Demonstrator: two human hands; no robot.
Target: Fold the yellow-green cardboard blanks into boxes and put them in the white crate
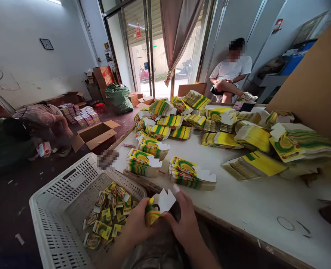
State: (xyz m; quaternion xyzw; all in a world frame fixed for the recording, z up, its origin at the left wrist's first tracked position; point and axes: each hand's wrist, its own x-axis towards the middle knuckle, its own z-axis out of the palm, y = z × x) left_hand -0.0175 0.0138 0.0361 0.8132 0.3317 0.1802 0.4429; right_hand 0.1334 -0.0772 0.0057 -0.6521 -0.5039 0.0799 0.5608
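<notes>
- Yellow-and-green carton [152, 216]: in both hands, white flaps up, in front of the near edge of the white-topped table [238, 201].
- Far left, white plastic crate [78, 181]: loose small cartons [102, 228] heaped inside, some with white flaps sticking out. Weight on the heap might crease those flaps.
- Left hand [137, 222]: thumb and fingers pinching the carton's printed body from the left. Squeezing too hard could buckle the thin card; too slack a hold could let it twist.
- Right hand [184, 220]: fingers raised beside the flaps, parted from the thumb, whose tip seems to meet the carton's edge. Cannot tell whether it presses. An uneven push might fold a flap askew.
- Just beyond, carton stack [186, 173]: near the table edge. A knuckle's knock could slide its top pieces out of line.
- Right, fanned stack [305, 140]: layers uneven; a bump might spill it sideways.
</notes>
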